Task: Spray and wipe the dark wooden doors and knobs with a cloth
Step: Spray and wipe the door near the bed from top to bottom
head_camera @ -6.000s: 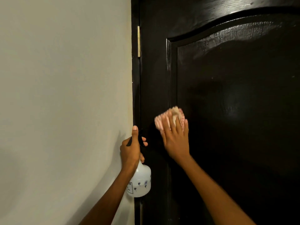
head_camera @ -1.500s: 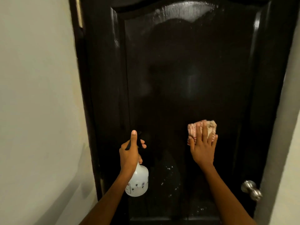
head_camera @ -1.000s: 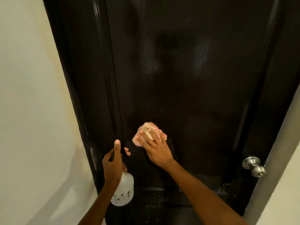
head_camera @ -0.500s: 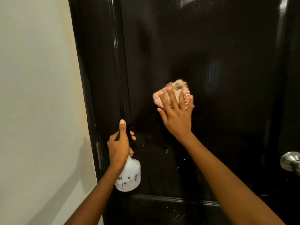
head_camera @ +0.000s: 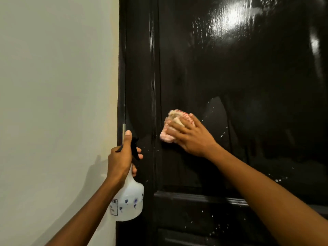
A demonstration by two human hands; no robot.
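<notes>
The dark glossy wooden door (head_camera: 239, 77) fills the right of the head view, wet with droplets and streaks. My right hand (head_camera: 191, 137) presses a folded pink-and-white cloth (head_camera: 173, 125) flat against the door panel near its left moulding, fingers spread over it. My left hand (head_camera: 122, 157) grips the neck of a white spray bottle (head_camera: 129, 201) with a black trigger head, thumb up, held beside the door's left edge. The knob is out of view.
A pale painted wall (head_camera: 53, 103) takes up the left half. The door frame edge (head_camera: 121, 86) runs vertically between wall and door. A horizontal rail (head_camera: 195, 197) crosses the door below my hands.
My right hand has slid the cloth down and left across the panel toward the moulding. The view shifted left, so the knob left the frame. My left hand still holds the bottle.
</notes>
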